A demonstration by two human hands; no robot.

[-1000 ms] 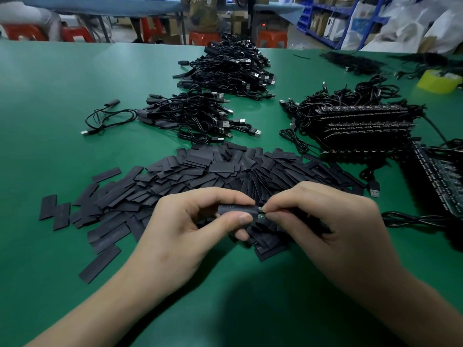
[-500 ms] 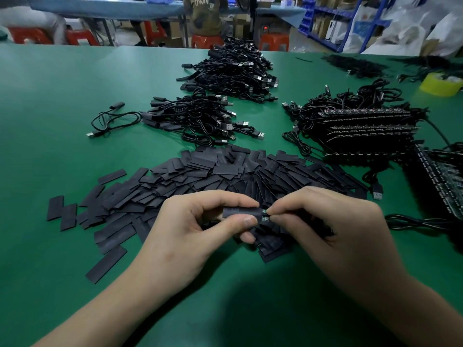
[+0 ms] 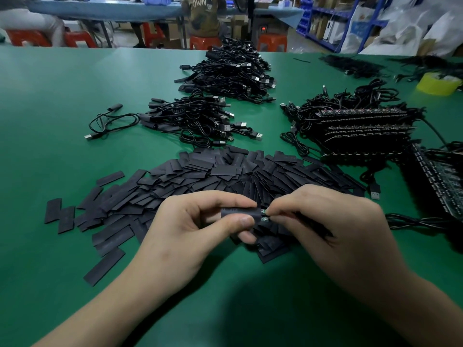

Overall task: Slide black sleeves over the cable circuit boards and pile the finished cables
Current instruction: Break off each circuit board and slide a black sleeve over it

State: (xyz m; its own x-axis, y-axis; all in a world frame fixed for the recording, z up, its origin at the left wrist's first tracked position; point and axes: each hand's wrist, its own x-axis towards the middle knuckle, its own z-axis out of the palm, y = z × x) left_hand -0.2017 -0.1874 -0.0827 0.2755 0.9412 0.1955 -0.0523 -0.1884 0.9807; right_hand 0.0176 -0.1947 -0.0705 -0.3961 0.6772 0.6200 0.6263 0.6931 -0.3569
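My left hand [image 3: 190,234] pinches a black sleeve [image 3: 238,212] between thumb and forefinger, just above the table. A small green circuit board [image 3: 263,215] sticks out of the sleeve's right end. My right hand [image 3: 333,226] pinches that board's end and its cable [image 3: 421,220], which trails off to the right. Under both hands lies a wide heap of loose flat black sleeves [image 3: 200,179]. Two piles of sleeved cables sit further back, one near [image 3: 198,118] and one far [image 3: 233,71].
Stacked circuit-board panels with cables [image 3: 363,131] fill the right side, and another panel [image 3: 438,181] lies at the right edge. A single cable [image 3: 110,121] lies at the left. A yellow tape roll [image 3: 438,82] sits far right. People and red stools are behind the green table [image 3: 50,101].
The hands stay together at the same work, with the board's end still showing at the sleeve's right end. The view has shifted slightly.
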